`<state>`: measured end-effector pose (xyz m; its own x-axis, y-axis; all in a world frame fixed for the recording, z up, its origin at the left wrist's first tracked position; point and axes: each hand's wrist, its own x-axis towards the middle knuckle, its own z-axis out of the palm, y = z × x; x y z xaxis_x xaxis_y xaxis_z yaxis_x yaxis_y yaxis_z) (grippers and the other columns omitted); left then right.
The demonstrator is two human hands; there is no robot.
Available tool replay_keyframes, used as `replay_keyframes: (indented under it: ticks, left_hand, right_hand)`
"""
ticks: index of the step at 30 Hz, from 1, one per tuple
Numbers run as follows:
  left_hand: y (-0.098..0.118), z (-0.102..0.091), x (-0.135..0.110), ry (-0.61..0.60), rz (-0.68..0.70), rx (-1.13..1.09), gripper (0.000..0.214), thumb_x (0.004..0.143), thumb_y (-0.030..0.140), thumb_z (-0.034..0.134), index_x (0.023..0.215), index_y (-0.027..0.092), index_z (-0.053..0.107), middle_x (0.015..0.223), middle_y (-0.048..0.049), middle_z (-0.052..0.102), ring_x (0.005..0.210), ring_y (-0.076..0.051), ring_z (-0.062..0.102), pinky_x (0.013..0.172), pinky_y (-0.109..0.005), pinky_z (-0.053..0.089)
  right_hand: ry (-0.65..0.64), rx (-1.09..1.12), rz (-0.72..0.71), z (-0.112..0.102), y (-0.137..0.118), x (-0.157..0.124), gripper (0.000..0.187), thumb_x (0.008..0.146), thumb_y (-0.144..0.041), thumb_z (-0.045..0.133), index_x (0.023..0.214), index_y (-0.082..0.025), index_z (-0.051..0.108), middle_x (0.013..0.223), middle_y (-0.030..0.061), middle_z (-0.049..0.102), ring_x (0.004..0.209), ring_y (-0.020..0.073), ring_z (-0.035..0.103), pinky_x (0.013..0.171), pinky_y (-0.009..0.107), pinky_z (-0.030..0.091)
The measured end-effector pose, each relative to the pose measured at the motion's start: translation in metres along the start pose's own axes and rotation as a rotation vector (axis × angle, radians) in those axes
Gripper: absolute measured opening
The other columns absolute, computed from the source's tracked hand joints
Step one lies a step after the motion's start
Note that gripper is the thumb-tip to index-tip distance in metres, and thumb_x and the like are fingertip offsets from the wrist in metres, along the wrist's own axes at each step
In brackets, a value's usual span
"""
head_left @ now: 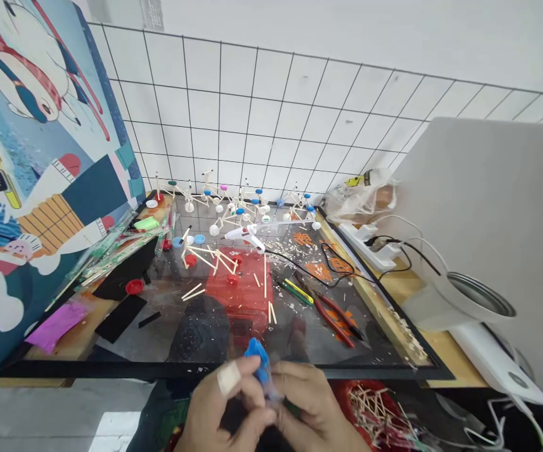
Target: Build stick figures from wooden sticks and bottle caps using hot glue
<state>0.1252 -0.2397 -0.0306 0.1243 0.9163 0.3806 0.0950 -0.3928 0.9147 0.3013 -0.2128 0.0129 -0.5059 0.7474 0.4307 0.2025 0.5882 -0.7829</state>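
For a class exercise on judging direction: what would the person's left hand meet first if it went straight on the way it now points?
The blue piece touching the left hand comes first, then probably the right hand, though depth is hard to judge.

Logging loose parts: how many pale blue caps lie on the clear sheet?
2: a pale blue cap and a second pale blue cap, side by side at the left of the clear sheet, behind the red block. More could be hidden among the stick models.
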Motion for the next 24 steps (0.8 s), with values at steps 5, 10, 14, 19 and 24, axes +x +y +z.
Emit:
replay_keyframes:
  ticks: [5, 10, 14, 19, 24]
  left_hand:
    - [0.015, 0.006, 0.056, 0.063, 0.174, 0.221, 0.049, 0.085, 0.022, 0.065, 0.132, 0.021, 0.054, 0.086, -0.0046, 0.066, 0.084, -0.021, 0.066, 0.084, -0.036, 0.055]
    - [0.03, 0.011, 0.109, 0.023, 0.38, 0.391, 0.05, 0.088, 0.017, 0.06, 0.137, 0.017, 0.048, 0.092, -0.0066, 0.064, 0.087, -0.019, 0.062, 0.082, -0.035, 0.055]
    - [0.053, 0.001, 0.156, 0.043, 0.46, 0.354, 0.05, 0.083, 0.021, 0.068, 0.131, 0.017, 0.054, 0.085, -0.0034, 0.062, 0.081, -0.018, 0.062, 0.08, -0.037, 0.056]
    - [0.09, -0.032, 0.195, 0.01, 0.31, 0.028, 0.062, 0.075, 0.015, 0.076, 0.133, 0.018, 0.054, 0.082, -0.0013, 0.069, 0.075, -0.015, 0.068, 0.069, -0.029, 0.06]
    - [0.098, -0.059, 0.209, 0.191, 0.406, 0.016, 0.062, 0.069, 0.016, 0.083, 0.127, 0.021, 0.06, 0.078, 0.0006, 0.074, 0.074, -0.016, 0.071, 0.071, -0.029, 0.063]
  right_hand:
    - [0.087, -0.184, -0.067, -0.013, 0.014, 0.02, 0.029, 0.095, -0.014, 0.043, 0.111, -0.02, 0.065, 0.092, 0.0085, 0.069, 0.08, 0.0168, 0.066, 0.072, 0.025, 0.053]
    - [0.209, -0.402, -0.205, -0.043, 0.027, 0.05, 0.026, 0.09, -0.009, 0.048, 0.105, -0.02, 0.066, 0.082, 0.0055, 0.07, 0.071, 0.0161, 0.066, 0.064, 0.024, 0.052]
    - [0.324, -0.514, -0.317, -0.065, 0.02, 0.087, 0.02, 0.088, -0.01, 0.051, 0.093, -0.02, 0.068, 0.078, 0.0036, 0.072, 0.068, 0.0149, 0.067, 0.063, 0.024, 0.051]
    - [0.399, -0.498, -0.434, -0.075, -0.005, 0.138, 0.012, 0.092, -0.018, 0.056, 0.086, -0.02, 0.066, 0.074, 0.0006, 0.07, 0.065, 0.0122, 0.063, 0.064, 0.025, 0.05]
    - [0.408, -0.58, -0.472, -0.068, -0.018, 0.172, 0.014, 0.093, -0.019, 0.052, 0.085, -0.019, 0.063, 0.079, 0.0016, 0.068, 0.07, 0.0127, 0.062, 0.066, 0.026, 0.048]
